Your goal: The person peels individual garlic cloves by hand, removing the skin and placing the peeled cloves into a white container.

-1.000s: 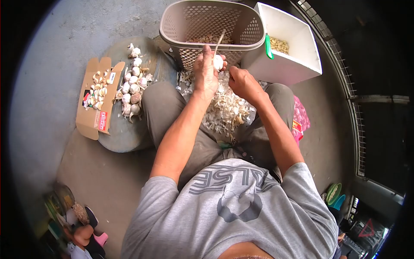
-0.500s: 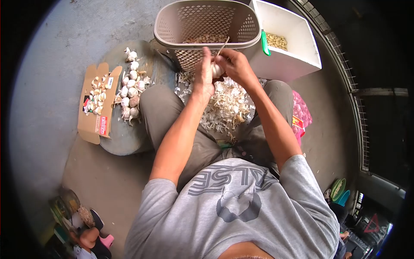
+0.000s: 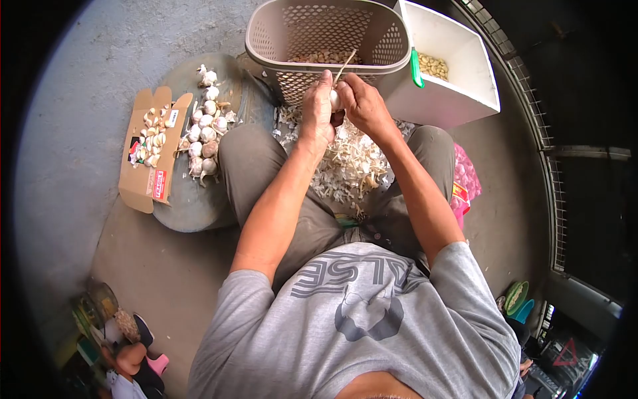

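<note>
Left hand (image 3: 318, 110) and right hand (image 3: 362, 103) both closed on garlic bulb (image 3: 335, 99), stalk pointing to 1 o'clock. Basket (image 3: 325, 40) at 12 o'clock; peel pile (image 3: 349, 163) at 6 o'clock.

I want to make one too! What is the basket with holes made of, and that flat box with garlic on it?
The basket looks like beige plastic: smooth, matte, with a neat moulded grid of holes. The box seems to be brown cardboard, opened flat, dull and papery, with fold lines, flaps and printed labels.

One head-worn camera looks steeply down, close over the person's lap.
</note>
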`<state>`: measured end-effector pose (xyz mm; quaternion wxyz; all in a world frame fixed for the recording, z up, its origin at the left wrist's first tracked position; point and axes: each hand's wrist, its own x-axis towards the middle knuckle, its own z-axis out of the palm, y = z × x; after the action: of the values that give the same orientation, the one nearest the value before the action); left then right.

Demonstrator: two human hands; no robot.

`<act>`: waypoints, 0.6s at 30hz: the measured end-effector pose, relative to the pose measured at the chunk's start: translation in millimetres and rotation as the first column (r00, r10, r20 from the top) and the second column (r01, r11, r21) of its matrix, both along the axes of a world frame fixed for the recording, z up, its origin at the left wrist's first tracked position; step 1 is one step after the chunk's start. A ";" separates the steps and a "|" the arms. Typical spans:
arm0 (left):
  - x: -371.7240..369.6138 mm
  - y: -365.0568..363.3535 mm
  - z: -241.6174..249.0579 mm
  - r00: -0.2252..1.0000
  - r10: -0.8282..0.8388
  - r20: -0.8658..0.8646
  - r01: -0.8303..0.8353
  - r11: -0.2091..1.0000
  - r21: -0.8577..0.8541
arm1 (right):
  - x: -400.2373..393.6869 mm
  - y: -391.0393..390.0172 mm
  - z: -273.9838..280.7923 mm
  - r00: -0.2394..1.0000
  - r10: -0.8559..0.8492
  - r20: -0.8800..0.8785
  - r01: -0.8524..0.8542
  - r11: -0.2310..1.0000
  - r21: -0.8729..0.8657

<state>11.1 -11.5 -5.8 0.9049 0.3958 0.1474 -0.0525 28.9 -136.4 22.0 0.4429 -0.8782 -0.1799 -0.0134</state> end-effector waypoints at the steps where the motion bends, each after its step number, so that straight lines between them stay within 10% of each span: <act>1: 0.7 1.7 0.0 1.000 0.007 0.021 -0.007 1.000 0.007 | 2.8 1.0 -7.4 1.000 -0.011 -0.014 0.012 0.996 0.093; 4: 3.6 2.9 -0.8 0.997 0.031 0.075 -0.035 0.998 0.049 | 5.7 1.8 -17.9 0.994 -0.019 -0.104 0.050 0.952 0.300; 10: 8.0 -1.7 -2.2 0.992 0.087 0.088 -0.095 0.991 0.089 | -4.7 1.7 10.4 0.998 -0.031 -0.060 0.036 0.996 0.080; 15: 3.9 1.2 6.0 0.998 -0.030 0.062 0.032 0.999 -0.028 | 22.9 1.5 -4.5 0.953 0.217 -0.212 0.019 0.655 0.755; 18: 4.1 2.9 3.0 0.974 -0.112 0.196 0.102 0.993 0.058 | 27.1 -2.4 4.5 0.954 0.173 -0.244 0.086 0.623 0.778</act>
<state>15.1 -8.6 -2.9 0.9013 0.4278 0.0360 -0.0580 56.0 -138.8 26.5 0.8015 -0.5856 -0.1094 0.0520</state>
